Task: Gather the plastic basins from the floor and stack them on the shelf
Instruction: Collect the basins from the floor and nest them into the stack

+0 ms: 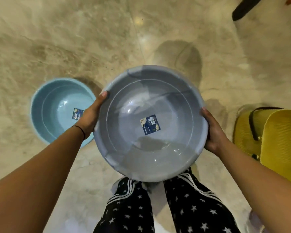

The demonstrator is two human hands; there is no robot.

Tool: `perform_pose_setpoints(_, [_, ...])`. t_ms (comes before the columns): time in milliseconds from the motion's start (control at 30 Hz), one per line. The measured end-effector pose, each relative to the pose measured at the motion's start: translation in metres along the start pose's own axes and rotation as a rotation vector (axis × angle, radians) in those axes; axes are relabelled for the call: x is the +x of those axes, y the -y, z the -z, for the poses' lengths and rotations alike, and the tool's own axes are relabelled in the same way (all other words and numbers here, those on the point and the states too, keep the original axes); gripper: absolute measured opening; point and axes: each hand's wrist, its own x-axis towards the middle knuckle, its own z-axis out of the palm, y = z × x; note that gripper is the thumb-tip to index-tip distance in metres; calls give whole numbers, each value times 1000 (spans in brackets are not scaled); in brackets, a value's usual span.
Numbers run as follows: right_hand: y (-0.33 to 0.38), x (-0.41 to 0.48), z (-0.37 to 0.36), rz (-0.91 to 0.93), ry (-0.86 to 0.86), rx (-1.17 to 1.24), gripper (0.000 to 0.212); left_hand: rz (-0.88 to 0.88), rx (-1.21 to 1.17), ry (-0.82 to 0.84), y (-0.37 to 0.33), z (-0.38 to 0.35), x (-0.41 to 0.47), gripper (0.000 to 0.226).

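Note:
A grey plastic basin (158, 101) with a dark label at its bottom is held up in front of me, mouth upward. My left hand (91, 116) grips its left rim, thumb over the edge. My right hand (214, 132) grips the right rim the same way. A light blue basin (57, 105) with a similar label stands on the floor to the left, partly hidden behind my left hand and the grey basin.
A yellow ribbed bucket (279, 137) with a black handle lies at the right edge. A dark object (245, 7) crosses the top right corner. My legs in star-patterned trousers (183, 207) are below the basin. Beige marble floor (74, 39) extends ahead.

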Motion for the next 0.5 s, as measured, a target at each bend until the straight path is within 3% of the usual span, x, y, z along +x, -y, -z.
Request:
perform_pose_setpoints(200, [38, 18, -5, -59, 58, -164, 48, 82, -144, -89, 20, -4, -8, 90])
perform_pose_setpoints(333, [55, 32, -11, -64, 74, -245, 40, 51, -229, -203, 29, -9, -5, 62])
perform_pose_setpoints(500, [62, 53, -12, -108, 41, -282, 45, 122, -296, -140, 41, -19, 12, 39])
